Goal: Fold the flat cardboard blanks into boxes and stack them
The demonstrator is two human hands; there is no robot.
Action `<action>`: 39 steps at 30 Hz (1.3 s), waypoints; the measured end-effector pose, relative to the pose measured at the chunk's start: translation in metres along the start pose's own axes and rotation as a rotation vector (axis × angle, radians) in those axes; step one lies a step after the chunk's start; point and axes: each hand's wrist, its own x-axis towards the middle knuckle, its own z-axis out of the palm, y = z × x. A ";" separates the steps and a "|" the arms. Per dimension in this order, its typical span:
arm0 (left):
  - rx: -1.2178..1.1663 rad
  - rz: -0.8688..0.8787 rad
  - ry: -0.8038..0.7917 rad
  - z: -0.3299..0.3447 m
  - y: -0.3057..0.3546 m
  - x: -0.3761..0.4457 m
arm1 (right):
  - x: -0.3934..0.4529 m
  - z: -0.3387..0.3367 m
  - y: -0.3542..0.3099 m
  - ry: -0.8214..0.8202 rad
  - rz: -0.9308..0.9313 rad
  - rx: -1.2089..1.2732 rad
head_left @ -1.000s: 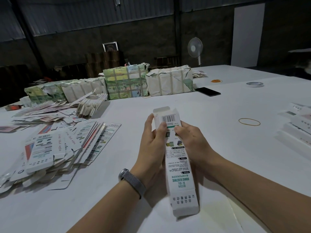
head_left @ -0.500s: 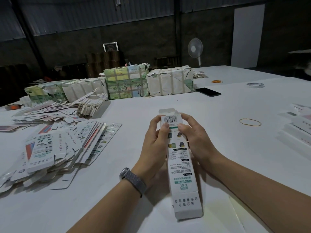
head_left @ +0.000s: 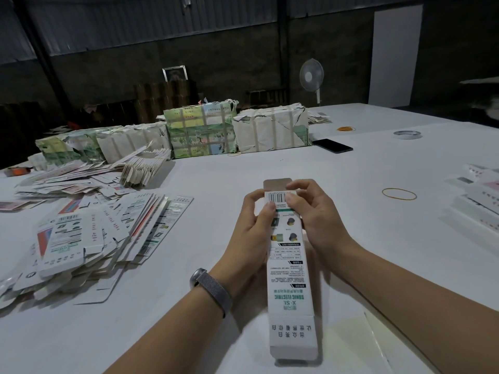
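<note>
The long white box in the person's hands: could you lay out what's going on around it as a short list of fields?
held item: long white box, opened into a tube, printed with a barcode
left hand: left hand grips the box's far end
right hand: right hand pinches the far end at the end flap
flat blanks: loose pile of flat blanks on the left
finished stack: white boxes at the right edge
nearby: rubber band, phone
surface: white table

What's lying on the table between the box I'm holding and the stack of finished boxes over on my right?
Only a loose rubber band lies flat on the table between the box, held by the left hand and right hand, and the stacked boxes. Nothing visible blocks the way.
</note>
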 end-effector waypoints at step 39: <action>0.102 -0.086 -0.090 -0.002 -0.010 0.001 | 0.006 -0.007 0.004 0.017 0.222 -0.125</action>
